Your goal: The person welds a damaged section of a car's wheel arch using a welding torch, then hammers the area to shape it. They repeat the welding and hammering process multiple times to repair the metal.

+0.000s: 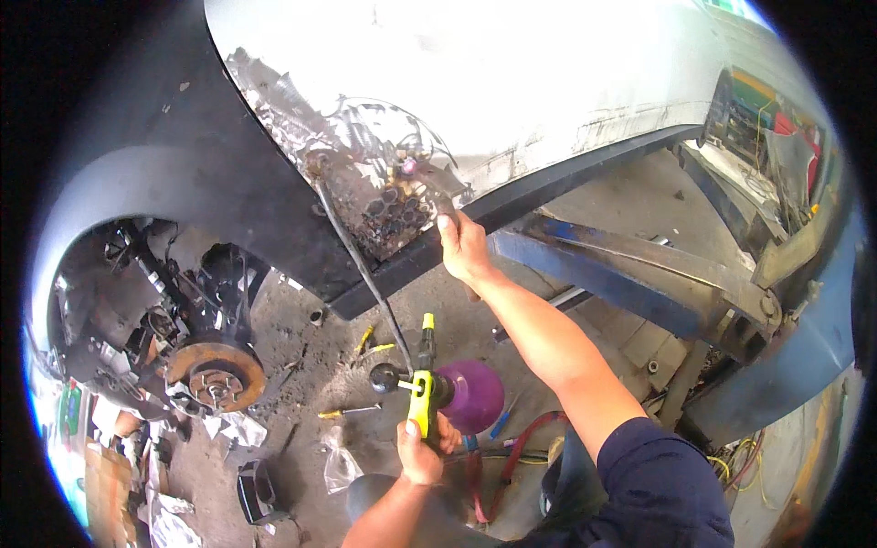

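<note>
My left hand (422, 449) is closed around the yellow-green handle of a pump sprayer (475, 395) with a purple bottle and a black pump knob. The sprayer's yellow-tipped nozzle points up toward the white car door (548, 82). My right hand (466, 251) grips a brown-handled tool (441, 183) with a broad, dull metal head, held at the door's lower corner; its exact kind is unclear. Beside that head is a patch of dark round marks (397, 212) with a small pinkish spot. A long dark rod (358, 260) slants from the scuffed door down behind the sprayer.
At left, the grey fender (137, 173) surrounds an exposed, rusty brake disc (217, 376). Blue lift arms (612, 274) reach in from the right. Below lie a screwdriver (349, 411), a clear plastic bag (341, 466), a black box-like part (258, 493) and a red hose (516, 457).
</note>
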`<state>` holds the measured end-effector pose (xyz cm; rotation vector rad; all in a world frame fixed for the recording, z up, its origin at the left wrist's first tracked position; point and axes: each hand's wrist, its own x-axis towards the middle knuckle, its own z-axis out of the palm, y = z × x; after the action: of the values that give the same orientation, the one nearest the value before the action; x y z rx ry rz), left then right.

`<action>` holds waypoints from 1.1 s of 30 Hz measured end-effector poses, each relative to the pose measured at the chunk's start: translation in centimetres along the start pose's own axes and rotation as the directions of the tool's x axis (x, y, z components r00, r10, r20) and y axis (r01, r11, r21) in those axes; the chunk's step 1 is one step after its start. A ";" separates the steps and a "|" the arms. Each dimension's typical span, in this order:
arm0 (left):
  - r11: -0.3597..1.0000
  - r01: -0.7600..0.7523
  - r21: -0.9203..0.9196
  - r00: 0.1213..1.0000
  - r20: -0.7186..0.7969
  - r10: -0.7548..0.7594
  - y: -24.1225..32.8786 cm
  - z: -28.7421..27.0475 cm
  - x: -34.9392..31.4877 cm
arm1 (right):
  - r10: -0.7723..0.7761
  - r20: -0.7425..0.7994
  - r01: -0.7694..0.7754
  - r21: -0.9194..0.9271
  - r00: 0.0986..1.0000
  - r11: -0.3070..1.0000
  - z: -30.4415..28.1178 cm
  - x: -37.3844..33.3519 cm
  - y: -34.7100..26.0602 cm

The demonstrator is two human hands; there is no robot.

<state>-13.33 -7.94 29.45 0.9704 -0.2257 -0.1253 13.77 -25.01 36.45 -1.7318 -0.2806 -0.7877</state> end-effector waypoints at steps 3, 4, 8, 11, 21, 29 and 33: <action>1.000 -0.013 0.023 0.999 -0.036 0.013 0.0 0.1 0.1 | -0.043 -0.090 0.054 0.117 0.995 0.992 0.2 0.0 -0.4; 0.998 0.017 0.061 0.998 -0.066 -0.013 0.1 0.2 0.1 | -0.126 -0.123 0.137 0.085 0.984 0.987 0.3 0.2 -0.6; 0.988 0.077 0.137 0.989 -0.136 -0.058 0.4 0.8 0.1 | -0.062 -0.074 0.066 0.055 0.995 0.996 0.1 0.3 -1.2; 0.990 0.092 0.107 0.987 -0.141 -0.076 0.5 1.2 0.2 | -0.056 -0.050 0.059 0.064 0.997 0.996 -0.2 0.7 -1.4; 0.987 0.160 0.002 0.965 -0.213 -0.155 0.2 2.2 0.5 | -0.095 -0.045 0.099 0.075 0.994 0.992 -0.3 1.4 -1.7; 0.988 0.153 -0.017 0.976 -0.156 -0.154 -0.6 1.4 0.5 | -0.112 -0.025 0.114 0.075 0.993 0.991 -0.6 2.0 -0.5; 0.988 0.154 -0.028 0.974 -0.166 -0.157 -1.3 1.1 0.7 | -0.020 -0.081 0.025 0.056 0.996 0.998 -0.9 2.4 -0.1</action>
<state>-12.95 -9.67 29.08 0.9778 0.0065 -0.1876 15.14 -26.34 38.16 -1.6419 -0.2654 -0.8559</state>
